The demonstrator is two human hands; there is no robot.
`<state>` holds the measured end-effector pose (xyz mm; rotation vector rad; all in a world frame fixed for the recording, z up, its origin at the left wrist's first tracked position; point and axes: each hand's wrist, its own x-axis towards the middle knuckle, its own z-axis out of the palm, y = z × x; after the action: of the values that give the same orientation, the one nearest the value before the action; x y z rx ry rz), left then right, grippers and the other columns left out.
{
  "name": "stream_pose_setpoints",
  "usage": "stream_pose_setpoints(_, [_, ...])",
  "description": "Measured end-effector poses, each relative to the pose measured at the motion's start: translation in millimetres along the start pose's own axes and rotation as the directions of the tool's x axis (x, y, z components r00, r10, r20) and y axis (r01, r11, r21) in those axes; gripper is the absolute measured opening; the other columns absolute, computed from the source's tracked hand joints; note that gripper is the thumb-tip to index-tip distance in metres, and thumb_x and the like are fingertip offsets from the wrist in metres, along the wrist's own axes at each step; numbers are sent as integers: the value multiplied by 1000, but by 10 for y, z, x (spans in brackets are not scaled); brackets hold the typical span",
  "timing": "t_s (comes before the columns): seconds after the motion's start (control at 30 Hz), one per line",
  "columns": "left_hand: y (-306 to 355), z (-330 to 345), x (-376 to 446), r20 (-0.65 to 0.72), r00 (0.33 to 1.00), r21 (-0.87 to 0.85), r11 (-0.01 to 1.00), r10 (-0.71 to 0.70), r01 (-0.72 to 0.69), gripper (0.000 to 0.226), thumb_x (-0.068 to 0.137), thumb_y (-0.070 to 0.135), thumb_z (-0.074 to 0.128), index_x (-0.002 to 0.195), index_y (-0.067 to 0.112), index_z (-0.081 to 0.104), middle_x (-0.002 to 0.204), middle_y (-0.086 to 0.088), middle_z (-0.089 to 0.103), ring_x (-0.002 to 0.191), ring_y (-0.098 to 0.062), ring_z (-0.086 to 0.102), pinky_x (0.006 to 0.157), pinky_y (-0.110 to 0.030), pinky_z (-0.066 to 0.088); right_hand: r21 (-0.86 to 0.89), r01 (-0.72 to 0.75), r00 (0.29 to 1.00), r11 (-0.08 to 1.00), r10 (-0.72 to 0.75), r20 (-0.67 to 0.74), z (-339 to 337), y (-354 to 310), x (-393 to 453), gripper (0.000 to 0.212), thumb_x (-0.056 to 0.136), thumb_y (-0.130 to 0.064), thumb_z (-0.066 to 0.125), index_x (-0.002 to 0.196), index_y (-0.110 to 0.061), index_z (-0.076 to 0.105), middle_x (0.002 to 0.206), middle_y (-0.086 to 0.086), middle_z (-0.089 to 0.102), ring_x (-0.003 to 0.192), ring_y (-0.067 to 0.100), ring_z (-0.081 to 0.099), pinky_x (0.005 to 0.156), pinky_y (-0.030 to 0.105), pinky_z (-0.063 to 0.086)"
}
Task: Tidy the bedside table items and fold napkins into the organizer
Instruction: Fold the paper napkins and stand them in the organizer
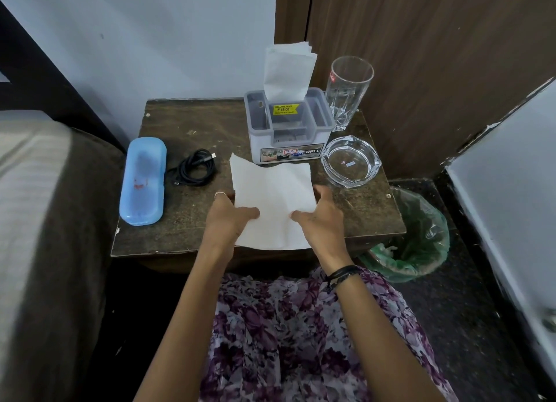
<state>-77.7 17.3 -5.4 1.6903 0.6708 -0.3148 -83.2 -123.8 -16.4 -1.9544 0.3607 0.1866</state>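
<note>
Holding: I grip a white napkin with both hands over the near half of the bedside table.
Left hand: my left hand pinches the napkin's left edge, thumb on top of the paper, fingers curled underneath; a ring shows on one finger.
Right hand: my right hand pinches the right edge the same way, thumb on top, fingers curled behind the sheet; a dark band sits on that wrist.
Napkin: it is opened out, creased down the middle, its far corners lifted and its near edge reaching the table's front edge.
Organizer: the grey organizer stands at the back of the table, just beyond the napkin; a yellow price sticker is on it.
Stored napkins: folded napkins stand upright in its rear compartment.
Glass: a tall drinking glass stands upright, just right of the organizer.
Ashtray: a clear glass ashtray sits in front of the glass, near my right hand.
Cable: a coiled black cable lies left of the napkin.
Case: a blue case lies along the table's left edge, beside the cable.
Bin: a bin with a green liner stands on the floor right of the table.
</note>
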Motion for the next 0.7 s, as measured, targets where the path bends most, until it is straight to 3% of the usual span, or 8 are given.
stream_pose_setpoints(0.1, [-33,132,-75,-106,985,97,987,140,-129,40,79,-2,61,101,17,34,85,3,52,84,-21,57,67,-36,51,37,5,1000,999,-5,11,-37,-11,-26,73,85,-10,63,142,-24,19,107,-6,48,88,8,46,82,26,37])
stream_pose_setpoints(0.23, [-46,349,-228,-156,918,229,917,366,-327,38,80,2,57,108,17,36,104,-3,54,83,-21,58,65,-36,49,77,72,996,994,-76,48,-69,52,-52,38,88,-21,58,119,-28,36,110,-17,50,94,11,52,83,35,41])
stream_pose_setpoints(0.33, [-26,528,-296,-48,904,373,847,425,-378,41,83,11,60,118,13,38,114,0,38,78,-15,47,63,-25,36,80,62,994,995,-69,85,-85,91,-44,9,93,-26,52,98,-19,53,96,-14,60,88,10,55,78,27,41])
stream_pose_setpoints(0.43, [-36,653,-325,117,904,407,811,411,-421,49,84,16,61,127,9,38,125,-3,34,92,-15,46,73,-22,35,242,-25,993,970,-4,121,-109,99,-26,29,93,-39,50,90,-18,70,92,-3,72,89,12,67,83,28,52])
stream_pose_setpoints(0.5, [-43,644,-321,185,912,319,855,367,-409,54,85,12,60,132,8,34,128,-6,38,103,-17,48,80,-23,40,270,-48,992,962,14,127,-120,89,-15,32,90,-45,54,91,-18,72,87,-7,73,80,3,68,73,18,53])
stream_pose_setpoints(0.57, [-40,569,-315,203,932,88,942,301,-323,52,87,8,56,132,11,33,117,-6,52,96,-17,57,86,-30,49,168,4,997,986,-16,70,-106,98,17,26,89,-38,59,82,-14,67,78,-10,67,70,-1,62,63,11,46])
stream_pose_setpoints(0.63, [-53,459,-317,136,953,-150,957,270,-250,40,90,5,52,126,15,39,101,-3,60,86,-17,62,84,-34,53,53,49,999,997,-50,19,-78,112,52,18,90,-29,59,77,-17,60,77,-6,64,72,10,60,65,22,44])
stream_pose_setpoints(0.7, [-87,339,-289,-36,963,-188,945,266,-268,26,92,8,49,115,20,47,98,0,61,84,-14,62,79,-31,54,16,41,999,999,-41,20,-68,112,46,21,91,-27,55,73,-17,50,73,-1,57,67,17,54,64,32,39])
